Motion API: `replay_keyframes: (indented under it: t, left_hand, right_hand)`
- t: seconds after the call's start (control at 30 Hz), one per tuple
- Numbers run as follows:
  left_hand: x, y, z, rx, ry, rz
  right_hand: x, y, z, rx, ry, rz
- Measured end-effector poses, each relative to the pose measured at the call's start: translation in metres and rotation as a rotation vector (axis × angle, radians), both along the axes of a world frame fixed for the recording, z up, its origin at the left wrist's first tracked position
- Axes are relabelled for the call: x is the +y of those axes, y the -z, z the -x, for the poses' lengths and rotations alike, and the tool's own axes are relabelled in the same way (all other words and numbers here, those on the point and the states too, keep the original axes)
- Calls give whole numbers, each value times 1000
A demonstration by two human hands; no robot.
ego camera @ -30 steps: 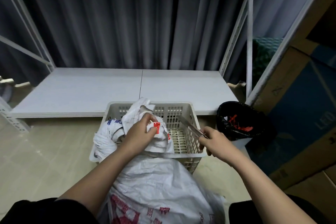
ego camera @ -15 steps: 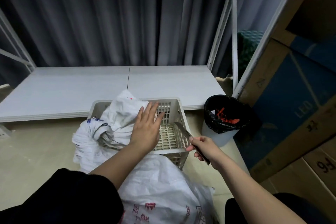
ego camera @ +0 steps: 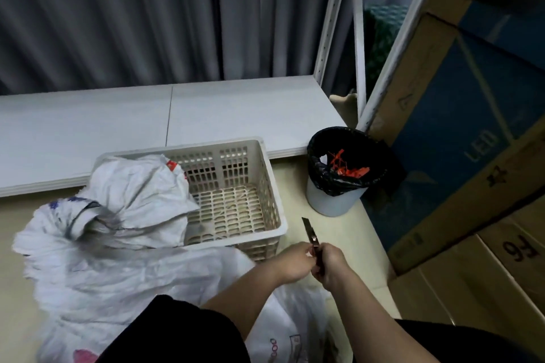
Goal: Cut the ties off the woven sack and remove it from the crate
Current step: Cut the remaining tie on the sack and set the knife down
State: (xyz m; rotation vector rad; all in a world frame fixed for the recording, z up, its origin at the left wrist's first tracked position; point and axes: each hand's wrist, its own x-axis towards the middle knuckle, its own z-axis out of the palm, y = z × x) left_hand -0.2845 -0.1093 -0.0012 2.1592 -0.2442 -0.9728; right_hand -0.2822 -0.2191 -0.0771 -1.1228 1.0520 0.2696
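The crumpled white woven sack [ego camera: 118,233] lies half out of the pale perforated plastic crate [ego camera: 236,186]: its bunched top rests in the crate's left part, the rest spills over the near and left rim onto the beige floor [ego camera: 295,174], up and to the left of both hands. No tie shows on it from here. Just right of the crate's near corner, the right hand [ego camera: 331,267] has its grip curled round the handle of a slim utility knife [ego camera: 312,237] with the blade out and pointing away, and the left hand [ego camera: 295,262] pinches at the same handle with its fingertips; whether it works the slider I cannot tell.

Likely the blade is being drawn in or set. Done well, the edge stays aimed away from the left fingers, and the knife is put aside before the sack is pulled.

For room: bare floor lies ahead of the grip, a white bin with a black liner [ego camera: 339,186] holding red scraps [ego camera: 348,168] stands beyond it to the right, and stacked cardboard boxes [ego camera: 472,156] close off the right side. A low white shelf board [ego camera: 206,115] runs behind the crate, so the sack lifts freest to the left and near side
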Motion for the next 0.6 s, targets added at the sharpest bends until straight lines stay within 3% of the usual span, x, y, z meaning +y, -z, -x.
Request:
replay_keyframes:
  t: [0.33, 0.6]
  left_hand:
    - [-15, 79, -19, 15, 114, -187]
    - [-13, 108, -30, 18, 82, -174]
  right_hand:
    - [-41, 129, -6, 261, 76, 103]
    - [-37, 162, -17, 245, -39, 29]
